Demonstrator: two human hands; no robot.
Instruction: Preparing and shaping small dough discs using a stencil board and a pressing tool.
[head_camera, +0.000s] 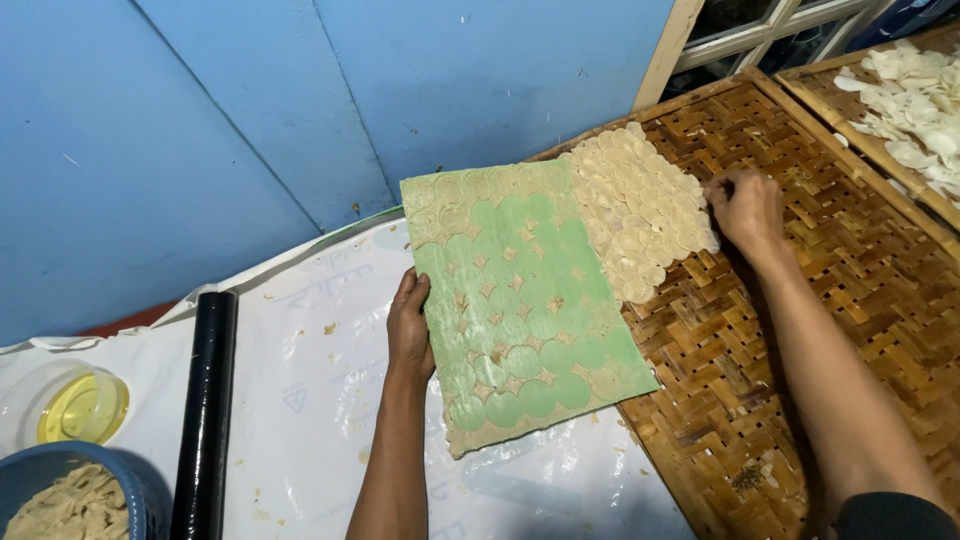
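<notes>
While the left hand (410, 325) grips the left edge of the green sheet (520, 300) at frame centre, the right hand (745, 208), fingers curled, presses on the pale dough rounds (640, 205) lying on the woven bamboo tray (800, 330) at upper right. Transferring rounds onto the tray seems underway; peeling the remaining ones free likely needs gentle, even pressure. A black roller (205, 410) lies lower left.

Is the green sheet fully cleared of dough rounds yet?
No. The green sheet has bare circles mid-sheet, but dough rounds remain at its far end.

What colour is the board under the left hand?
Light green board, patterned with pale round marks and dough scraps; head view shows it best.
</notes>
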